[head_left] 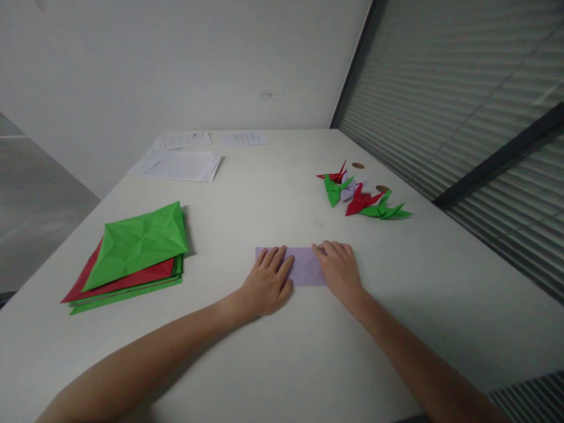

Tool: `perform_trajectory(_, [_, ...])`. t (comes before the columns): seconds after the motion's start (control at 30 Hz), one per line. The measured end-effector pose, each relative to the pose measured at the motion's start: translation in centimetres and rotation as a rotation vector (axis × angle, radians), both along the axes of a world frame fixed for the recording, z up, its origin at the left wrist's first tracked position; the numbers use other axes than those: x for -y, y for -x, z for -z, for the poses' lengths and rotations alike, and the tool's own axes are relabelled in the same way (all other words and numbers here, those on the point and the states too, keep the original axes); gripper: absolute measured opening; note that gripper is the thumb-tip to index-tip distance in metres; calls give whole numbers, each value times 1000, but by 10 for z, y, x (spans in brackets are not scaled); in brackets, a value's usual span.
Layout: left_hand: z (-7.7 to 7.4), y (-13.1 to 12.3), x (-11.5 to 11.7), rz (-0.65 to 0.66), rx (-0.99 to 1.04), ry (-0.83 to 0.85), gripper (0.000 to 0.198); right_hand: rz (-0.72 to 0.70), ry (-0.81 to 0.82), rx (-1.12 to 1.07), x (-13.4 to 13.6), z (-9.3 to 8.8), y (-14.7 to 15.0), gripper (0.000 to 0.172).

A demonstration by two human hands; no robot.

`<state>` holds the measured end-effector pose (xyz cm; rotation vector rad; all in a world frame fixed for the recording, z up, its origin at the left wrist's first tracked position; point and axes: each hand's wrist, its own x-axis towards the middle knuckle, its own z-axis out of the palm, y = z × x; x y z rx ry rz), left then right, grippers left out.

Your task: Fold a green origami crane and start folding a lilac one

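Note:
A sheet of light purple origami paper (306,267), folded into a long rectangle, lies flat on the white table in front of me. My left hand (268,282) rests on its left part, fingers spread and pressing it down. On the right end lies my right hand (338,267), its fingers stretched toward the far edge and the thumb side turned inward. The hands cover both ends of the paper, and only its middle and upper left corner show.
A stack of creased green and red paper sheets (141,247) lies to the left. Several folded paper cranes (361,200) in red, green and purple sit at the back right, beside round table holes. Printed pages (180,165) lie at the back left. Window blinds (462,88) border the right side.

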<state>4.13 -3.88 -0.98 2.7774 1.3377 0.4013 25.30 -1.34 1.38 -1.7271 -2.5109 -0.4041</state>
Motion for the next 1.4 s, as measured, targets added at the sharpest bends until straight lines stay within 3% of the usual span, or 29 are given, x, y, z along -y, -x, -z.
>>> perform_trajectory(0.7, [3,3,1,7,17,-23,50,-67,4,14,0,3,-11,34])
perform_trajectory(0.93, [1,2,2,-5,33,-29,49,-28,29,-60,2,-5,-5,32])
perform_trajectory(1.1, [2,2,2,1,35,-43,48,-49,-15,-117,13,-2,26,49])
perform_trajectory(1.23, [2,3,1,18,24,-20,53,-150,146,-228,22,13,51,66])
perform_trajectory(1.4, [3,3,1,30,17,-16,60,-139,198,-291,28,27,53,76])
